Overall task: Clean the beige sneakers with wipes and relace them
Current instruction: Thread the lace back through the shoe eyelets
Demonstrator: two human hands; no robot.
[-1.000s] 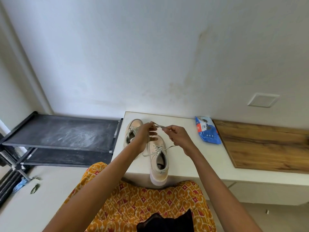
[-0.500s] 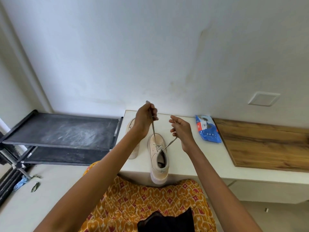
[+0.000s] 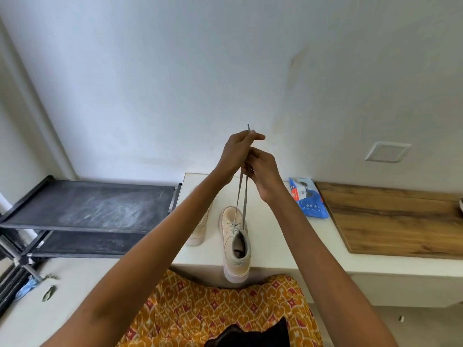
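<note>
Far left: black metal shoe rack [image 3: 95, 209], two shelves, top one smeared with pale dust. On the floor at its near left corner, a scrap of blue cloth [image 3: 26, 290] and dry leaves [image 3: 48, 293].

Right of the rack: low white bench top [image 3: 275, 249] against the wall. Two beige sneakers on it. Left sneaker [image 3: 199, 234] mostly hidden behind the left forearm; only heel and part of the side show. Right sneaker [image 3: 235, 244] just beside it, toe toward the wall, heel overhanging the near edge of the bench. Grey lace [image 3: 241, 196] threaded through its eyelets; two strands rise taut from the top eyelets to the hands.

Hands raised above the sneaker, touching each other. Left hand [image 3: 236, 152] higher, thumb and fingers pinching one lace end; the tip sticks up past the fingers. Right hand [image 3: 263, 171] just below and right, fingers curled round the strands, gripping them where they meet.

Near centre: lap in an orange patterned garment [image 3: 213, 309], with a black piece [image 3: 248, 334] at the bottom edge.

Right of the hands: blue wipes packet [image 3: 307, 199] flat on the bench, near the wall. Beside it, a wood-grain board [image 3: 395, 221] covers the bench to the right. White square wall plate [image 3: 387, 152] above it.
</note>
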